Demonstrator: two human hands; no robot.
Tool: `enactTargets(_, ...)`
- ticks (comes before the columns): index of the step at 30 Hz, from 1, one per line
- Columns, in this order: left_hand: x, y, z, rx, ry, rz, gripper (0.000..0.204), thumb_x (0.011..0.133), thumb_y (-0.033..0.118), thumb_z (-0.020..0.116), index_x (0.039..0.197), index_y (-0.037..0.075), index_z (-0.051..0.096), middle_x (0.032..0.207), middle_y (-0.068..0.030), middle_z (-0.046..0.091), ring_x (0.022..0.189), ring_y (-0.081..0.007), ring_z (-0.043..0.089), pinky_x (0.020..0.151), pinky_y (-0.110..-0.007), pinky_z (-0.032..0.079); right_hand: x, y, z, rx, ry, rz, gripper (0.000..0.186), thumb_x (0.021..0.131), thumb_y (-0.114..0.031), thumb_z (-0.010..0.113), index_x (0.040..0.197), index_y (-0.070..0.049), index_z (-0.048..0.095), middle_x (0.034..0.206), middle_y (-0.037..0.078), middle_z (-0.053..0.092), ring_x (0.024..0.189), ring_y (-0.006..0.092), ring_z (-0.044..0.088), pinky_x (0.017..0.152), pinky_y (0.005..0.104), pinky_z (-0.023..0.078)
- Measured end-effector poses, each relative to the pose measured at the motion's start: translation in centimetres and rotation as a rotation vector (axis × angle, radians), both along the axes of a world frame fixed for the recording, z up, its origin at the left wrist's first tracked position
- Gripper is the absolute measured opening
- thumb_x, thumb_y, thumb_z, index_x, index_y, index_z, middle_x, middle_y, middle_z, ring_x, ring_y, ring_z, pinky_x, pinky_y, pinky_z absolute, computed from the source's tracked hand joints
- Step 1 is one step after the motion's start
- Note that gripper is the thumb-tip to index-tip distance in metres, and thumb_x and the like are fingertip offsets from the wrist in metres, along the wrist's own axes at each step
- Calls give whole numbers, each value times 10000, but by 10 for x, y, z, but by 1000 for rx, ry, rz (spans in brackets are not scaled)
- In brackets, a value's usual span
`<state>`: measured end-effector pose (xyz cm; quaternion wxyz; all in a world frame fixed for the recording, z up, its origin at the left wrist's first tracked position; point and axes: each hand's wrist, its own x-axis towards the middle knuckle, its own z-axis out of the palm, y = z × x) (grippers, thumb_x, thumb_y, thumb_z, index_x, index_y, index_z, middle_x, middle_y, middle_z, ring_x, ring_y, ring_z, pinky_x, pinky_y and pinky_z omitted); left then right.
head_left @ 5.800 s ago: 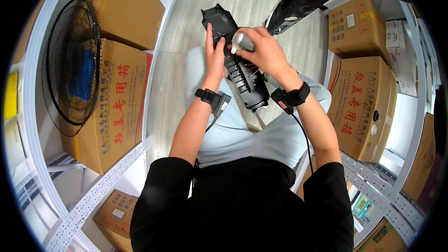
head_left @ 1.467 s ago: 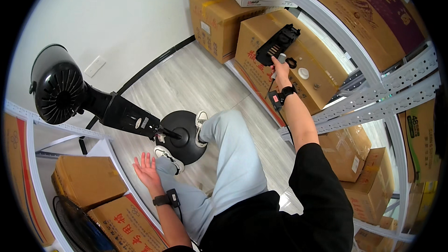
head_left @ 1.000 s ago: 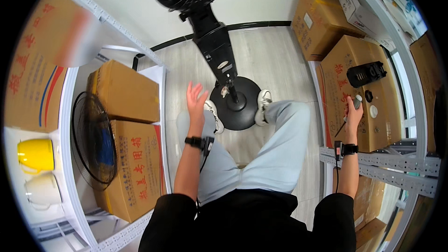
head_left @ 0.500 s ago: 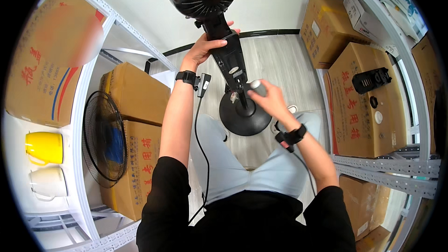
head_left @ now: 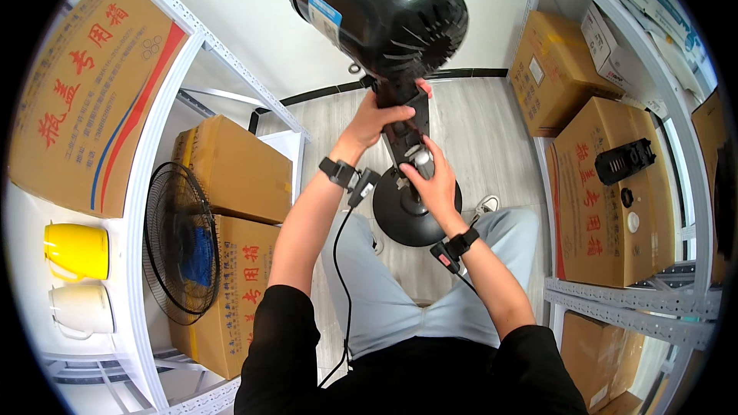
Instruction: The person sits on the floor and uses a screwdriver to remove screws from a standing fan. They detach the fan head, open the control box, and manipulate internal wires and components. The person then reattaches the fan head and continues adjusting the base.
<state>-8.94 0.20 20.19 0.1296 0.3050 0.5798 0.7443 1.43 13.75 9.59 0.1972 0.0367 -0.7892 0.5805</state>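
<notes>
A black standing fan, its motor housing [head_left: 369, 11] bare of blades, rises in front of me from a round black base [head_left: 403, 224] on the floor. My left hand [head_left: 369, 124] is wrapped round the neck just under the housing. Lower on the neck, my right hand [head_left: 437, 188] is closed on a short silver-grey cylinder [head_left: 422, 161], its fingertips against the black neck. Whether the cylinder touches the neck is hard to tell. On a carton to the right lie a black plastic cover [head_left: 624, 161], a black ring [head_left: 627, 197] and a white round cap [head_left: 633, 222].
Metal shelves flank me on both sides. A fan grille [head_left: 157, 261] leans against cartons [head_left: 244, 292] at left, near a yellow jug [head_left: 77, 250] and a white jug [head_left: 81, 309]. More cartons [head_left: 565, 69] fill the right shelf. Cables run from my wrist straps.
The fan's housing has turned and tilted nearer, now showing its side. My right hand has brought the silver-grey cylinder up to the neck. My left hand keeps its grip.
</notes>
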Motion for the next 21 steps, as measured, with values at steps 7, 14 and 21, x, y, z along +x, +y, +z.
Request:
enactTargets(7, 49, 0, -11, 32, -156, 271, 490, 722, -7, 649, 1202, -15, 547, 1106, -109, 646, 1052, -185, 597, 924, -331, 468, 22, -23, -17, 118, 121, -67, 786, 721, -285, 803, 1358, -63, 399, 1305, 208, 506, 1137, 366, 555, 872, 408, 504)
enactTargets(14, 39, -5, 3, 141, -82, 617, 441, 758, -32, 607, 1192, -43, 529, 1086, -114, 635, 988, -187, 610, 876, -300, 477, 0, -30, -2, 148, 248, -33, 467, 763, -194, 771, 1177, -70, 592, 1090, 145, 659, 971, 297, 658, 772, 337, 536)
enactTargets(21, 6, 24, -5, 284, -80, 873, 371, 772, -31, 645, 1122, 13, 530, 1011, -49, 587, 853, -125, 568, 760, -272, 470, -35, -9, 3, 117, 85, -3, 318, 804, -233, 735, 1070, -105, 616, 914, 136, 689, 851, 306, 675, 693, 352, 524)
